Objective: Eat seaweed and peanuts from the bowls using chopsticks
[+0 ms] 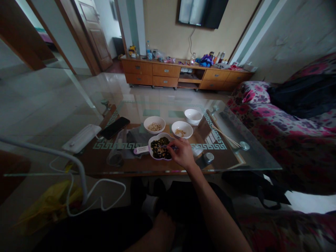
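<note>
My right hand (182, 153) is closed in a pinch round a thin utensil (164, 146), probably a spoon, whose tip reaches into a purple-rimmed white dish (150, 153). Dark green, leafy-looking food (160, 148) with pale bits fills that dish. Its labelled handle (141, 150) points left. Just behind stand two white bowls: the left bowl (147, 120) holds pale flat pieces, and the right bowl (189, 129) holds a few tan pieces. A third white bowl (193, 114) sits farther back. My left hand (164, 226) rests low by my lap, its fingers too dark to make out.
On the glass table (168, 105) lie a black phone (115, 127), a white power strip or box (81, 138), a pair of chopsticks (226, 136) and a small metal-topped jar (209, 157). A white curved stand (78, 161) and cable (107, 182) cross the left side. A flowered sofa (265, 115) is at right.
</note>
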`<state>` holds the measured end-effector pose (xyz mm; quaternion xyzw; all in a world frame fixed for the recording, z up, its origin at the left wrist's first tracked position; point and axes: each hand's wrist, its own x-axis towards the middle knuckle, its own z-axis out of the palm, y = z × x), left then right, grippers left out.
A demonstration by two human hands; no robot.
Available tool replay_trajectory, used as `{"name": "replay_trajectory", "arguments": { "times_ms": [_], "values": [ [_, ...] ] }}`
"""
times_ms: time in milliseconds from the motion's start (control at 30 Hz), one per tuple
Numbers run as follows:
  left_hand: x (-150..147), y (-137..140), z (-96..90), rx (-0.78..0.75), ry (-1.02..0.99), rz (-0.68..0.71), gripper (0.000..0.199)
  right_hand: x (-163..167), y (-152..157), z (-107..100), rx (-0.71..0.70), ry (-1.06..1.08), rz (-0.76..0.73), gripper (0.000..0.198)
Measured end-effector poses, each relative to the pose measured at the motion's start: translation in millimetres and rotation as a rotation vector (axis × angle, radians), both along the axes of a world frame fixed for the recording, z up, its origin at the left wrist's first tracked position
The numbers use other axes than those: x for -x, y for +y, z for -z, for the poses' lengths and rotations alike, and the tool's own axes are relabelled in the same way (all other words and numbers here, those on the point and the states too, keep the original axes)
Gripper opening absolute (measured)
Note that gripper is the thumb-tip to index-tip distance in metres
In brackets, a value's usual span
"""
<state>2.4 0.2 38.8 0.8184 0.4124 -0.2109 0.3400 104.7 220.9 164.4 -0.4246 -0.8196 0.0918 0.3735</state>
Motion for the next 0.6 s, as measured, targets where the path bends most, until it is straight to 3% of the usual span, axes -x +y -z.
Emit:
{"name": "replay_trajectory", "arguments": {
  "times_ms": [167,400,600],
  "values": [
    [-3,5,-15.8,0.047,0.112,0.077,0.04,-1,0,0,-0.005,-0.012,-0.002,0.013],
    [-2,2,-2.9,-0.014,0.078,0.019,0.033,-2,-1,-2,-0.002,-0.034,0.009,0.01],
    [-2,3,-10.7,0.017,0.091,0.034,0.035,-2,-1,-2,0.004,-0.034,0.002,0.01]
  ]
}}
